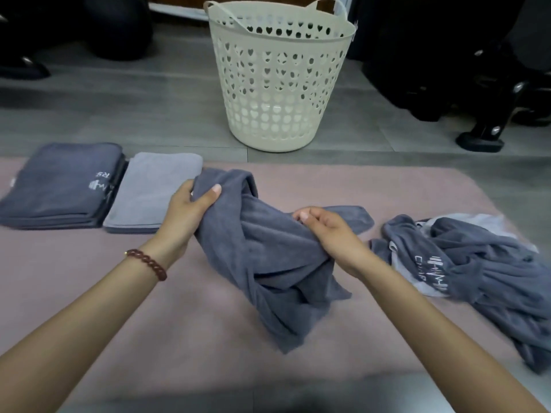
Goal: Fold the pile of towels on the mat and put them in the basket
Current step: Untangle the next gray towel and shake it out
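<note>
Towel [268, 263]: mat [298, 180] centre, bunched, between both hands; long axis from 11 to 5 o'clock.
Left hand [186, 213]: grips its upper end.
Right hand [331, 234]: pinches a middle fold.
Basket [280, 93]: at 12 o'clock.

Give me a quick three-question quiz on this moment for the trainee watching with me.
1. True or false: the basket stands on the mat.
2. Where is the unfolded pile? A: in the basket. B: right of the held towel. C: behind the basket.
3. Which hands grip that towel?
Key: 1 false, it stands on the floor beyond the mat. 2 B. 3 both, the left hand and the right hand.
</note>
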Demonstrator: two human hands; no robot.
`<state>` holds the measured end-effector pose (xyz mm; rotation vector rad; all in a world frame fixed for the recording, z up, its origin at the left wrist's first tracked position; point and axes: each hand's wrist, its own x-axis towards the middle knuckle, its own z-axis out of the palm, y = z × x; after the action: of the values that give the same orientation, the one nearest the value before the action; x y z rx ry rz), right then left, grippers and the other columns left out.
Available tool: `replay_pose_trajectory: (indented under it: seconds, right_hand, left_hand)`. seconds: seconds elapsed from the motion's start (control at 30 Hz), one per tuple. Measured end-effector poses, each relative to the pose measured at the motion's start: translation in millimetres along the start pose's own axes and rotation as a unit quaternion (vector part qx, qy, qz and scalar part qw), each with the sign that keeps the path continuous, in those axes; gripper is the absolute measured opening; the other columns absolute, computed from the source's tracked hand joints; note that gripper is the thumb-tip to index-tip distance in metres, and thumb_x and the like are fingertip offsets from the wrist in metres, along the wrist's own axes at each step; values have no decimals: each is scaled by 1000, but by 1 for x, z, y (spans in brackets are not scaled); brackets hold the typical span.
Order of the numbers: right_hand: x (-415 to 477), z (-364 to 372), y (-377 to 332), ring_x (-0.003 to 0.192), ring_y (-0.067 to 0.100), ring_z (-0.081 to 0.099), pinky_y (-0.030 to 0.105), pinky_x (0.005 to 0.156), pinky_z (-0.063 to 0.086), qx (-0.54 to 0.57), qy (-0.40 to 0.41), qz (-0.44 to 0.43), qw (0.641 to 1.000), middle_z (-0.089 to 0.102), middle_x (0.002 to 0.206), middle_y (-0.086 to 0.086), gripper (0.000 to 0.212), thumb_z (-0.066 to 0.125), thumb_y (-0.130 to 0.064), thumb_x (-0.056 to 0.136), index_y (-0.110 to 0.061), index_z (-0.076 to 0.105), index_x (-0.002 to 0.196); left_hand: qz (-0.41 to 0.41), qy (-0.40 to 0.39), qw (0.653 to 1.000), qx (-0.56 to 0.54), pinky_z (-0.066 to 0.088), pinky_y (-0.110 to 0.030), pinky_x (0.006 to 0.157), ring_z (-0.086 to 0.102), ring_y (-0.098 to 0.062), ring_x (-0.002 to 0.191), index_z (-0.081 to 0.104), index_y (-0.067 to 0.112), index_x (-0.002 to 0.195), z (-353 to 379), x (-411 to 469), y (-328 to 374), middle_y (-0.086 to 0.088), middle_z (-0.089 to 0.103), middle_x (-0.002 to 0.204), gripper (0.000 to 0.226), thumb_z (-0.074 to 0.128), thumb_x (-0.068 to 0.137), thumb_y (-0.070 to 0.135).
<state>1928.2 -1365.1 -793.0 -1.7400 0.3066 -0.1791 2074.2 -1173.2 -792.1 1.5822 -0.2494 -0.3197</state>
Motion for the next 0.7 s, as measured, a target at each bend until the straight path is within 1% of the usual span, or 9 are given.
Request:
replay_pose_trajectory:
  seconds: [0.07,0.17,0.27,0.37,0.43,0.5,0.6,0.63,0.7]
  right_hand:
    - [2,-14,-2,74,0,60,13,76,47,72,1,10,997,67,81,-7,6,58,-22,88,-19,62,91]
    - [6,-29,-4,65,8,62,17,65,51,113,7,18,993,68,73,-2,19,64,-11,82,-20,59,98]
    - [9,-34,1,67,7,57,16,66,48,101,50,11,994,62,76,-2,18,56,-3,90,-20,60,92]
    - [13,-38,11,76,7,55,15,70,47,137,109,38,984,61,85,-2,21,48,-3,95,-18,62,90]
    - [16,-43,24,82,8,57,15,70,49,171,143,78,972,62,94,-1,23,45,-4,97,-15,61,107]
    - [16,-49,49,94,11,56,20,79,48,133,180,118,967,56,109,0,37,48,-4,95,-11,47,132]
    - [0,-55,89,108,17,48,29,86,46,-2,165,247,955,44,122,0,71,67,-19,86,-13,26,144]
    - [-8,-55,102,108,18,49,29,80,49,-56,115,302,945,45,123,1,78,75,-29,79,-16,28,140]
    - [-22,-55,127,107,21,53,32,80,52,-171,23,362,916,49,123,4,91,84,-42,63,-11,36,134]
  left_hand:
    - [2,18,999,32,50,-22,68,62,-10,85,59,11,112,-13,7,-2,2,66,98,30,65,87,25]
    - [0,33,997,74,47,-12,51,57,-4,66,61,8,94,-20,12,-13,1,61,79,18,68,84,21]
    - [-27,43,996,67,47,-10,51,57,-8,67,58,13,79,-19,15,-25,-1,60,77,12,67,85,18]
    - [-63,37,997,-29,54,-23,67,61,-20,84,58,12,97,-13,18,-32,1,67,85,7,59,92,17]
    - [-80,-2,996,-31,52,-28,78,57,-15,92,42,13,125,-4,10,-39,3,63,100,35,56,93,15]
    - [-116,-73,987,84,43,-29,90,50,-10,102,27,18,135,9,-11,-57,5,50,115,63,67,86,25]
    - [-158,-159,937,268,41,-34,100,44,-20,116,32,10,132,22,-47,-102,-5,41,122,112,72,42,62]
    - [-154,-186,927,287,44,-36,97,47,-22,113,36,10,125,23,-59,-116,-7,43,119,107,70,38,62]
    - [-169,-233,916,278,50,-43,88,57,-26,102,36,17,105,26,-76,-138,-8,54,107,74,71,49,51]
